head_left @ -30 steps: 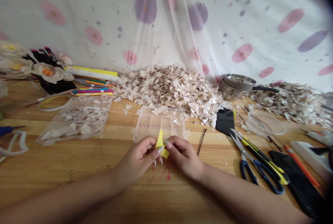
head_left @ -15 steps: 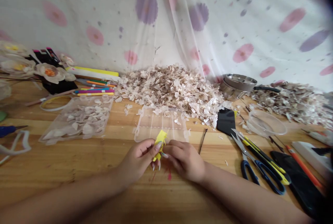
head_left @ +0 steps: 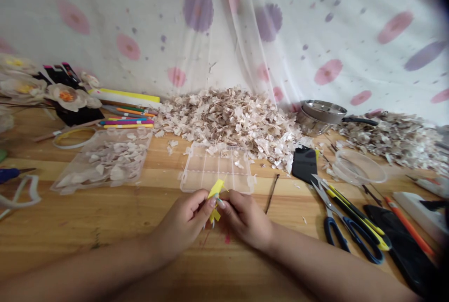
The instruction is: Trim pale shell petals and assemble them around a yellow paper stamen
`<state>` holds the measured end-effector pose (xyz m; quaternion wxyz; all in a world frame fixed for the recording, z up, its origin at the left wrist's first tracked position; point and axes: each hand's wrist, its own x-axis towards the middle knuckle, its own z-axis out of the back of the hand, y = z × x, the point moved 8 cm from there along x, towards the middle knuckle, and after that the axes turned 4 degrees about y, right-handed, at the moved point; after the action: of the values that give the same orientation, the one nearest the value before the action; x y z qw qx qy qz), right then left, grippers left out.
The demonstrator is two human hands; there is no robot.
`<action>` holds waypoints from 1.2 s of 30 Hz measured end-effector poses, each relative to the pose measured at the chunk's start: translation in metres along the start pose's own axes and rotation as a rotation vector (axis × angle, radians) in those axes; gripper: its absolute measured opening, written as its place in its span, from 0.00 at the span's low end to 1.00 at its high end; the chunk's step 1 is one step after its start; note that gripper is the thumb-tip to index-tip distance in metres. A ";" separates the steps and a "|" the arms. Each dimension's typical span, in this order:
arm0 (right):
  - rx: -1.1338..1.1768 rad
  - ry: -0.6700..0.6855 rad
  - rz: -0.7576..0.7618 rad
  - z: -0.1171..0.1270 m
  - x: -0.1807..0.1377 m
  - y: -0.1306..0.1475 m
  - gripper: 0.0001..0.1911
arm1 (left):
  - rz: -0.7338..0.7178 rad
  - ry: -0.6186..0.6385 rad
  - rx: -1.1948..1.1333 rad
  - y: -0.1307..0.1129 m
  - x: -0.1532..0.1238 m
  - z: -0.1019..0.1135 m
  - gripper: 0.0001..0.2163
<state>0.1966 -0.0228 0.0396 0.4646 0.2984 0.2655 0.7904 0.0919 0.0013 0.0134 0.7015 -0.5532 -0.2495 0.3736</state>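
Observation:
A small yellow paper piece (head_left: 215, 190) is pinched between the fingertips of both hands, just above the wooden table (head_left: 105, 218). My left hand (head_left: 184, 220) grips it from the left with thumb and fingers closed. My right hand (head_left: 243, 218) pinches it from the right, its fingers curled. The paper looks folded or rolled, with one tip pointing up and a scrap hanging below. Right behind the hands lies a clear plastic compartment box (head_left: 217, 168).
A large heap of pale flakes (head_left: 228, 117) fills the table's back, with another heap (head_left: 393, 136) at right. Scissors (head_left: 345, 222), yellow snips (head_left: 354, 213), a black phone (head_left: 403, 246), a metal pot (head_left: 321, 115), a clear bowl (head_left: 358, 166), a flake tray (head_left: 105, 159), pens (head_left: 126, 122) and paper flowers (head_left: 65, 96) lie around.
The yellow paper has been worked from a taller upright point into a smaller, tighter shape between the fingertips. Both hands stay in nearly the same place.

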 end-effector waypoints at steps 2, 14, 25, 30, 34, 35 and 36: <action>0.028 -0.009 -0.017 -0.002 0.001 -0.002 0.11 | 0.008 -0.007 -0.008 0.000 0.000 0.000 0.15; 0.077 -0.200 0.058 0.013 0.001 -0.001 0.07 | 0.124 -0.016 -0.315 0.007 0.004 -0.007 0.18; 0.075 -0.011 -0.028 0.003 0.004 0.001 0.12 | 0.102 0.024 -0.255 0.007 0.003 -0.008 0.18; 0.066 0.030 -0.058 -0.001 0.003 -0.001 0.14 | 0.103 0.048 -0.246 0.012 0.003 -0.010 0.18; 0.174 -0.038 -0.069 0.001 0.001 -0.004 0.12 | 0.109 0.045 -0.266 0.013 0.003 -0.010 0.18; 0.212 -0.051 -0.068 0.001 0.001 -0.005 0.11 | 0.108 0.039 -0.267 0.012 0.004 -0.010 0.19; 0.245 -0.063 -0.066 0.002 0.001 -0.005 0.11 | 0.106 0.031 -0.268 0.012 0.004 -0.009 0.19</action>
<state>0.2003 -0.0193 0.0373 0.4586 0.3685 0.3552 0.7265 0.0982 -0.0001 -0.0008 0.6043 -0.6600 -0.2568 0.3651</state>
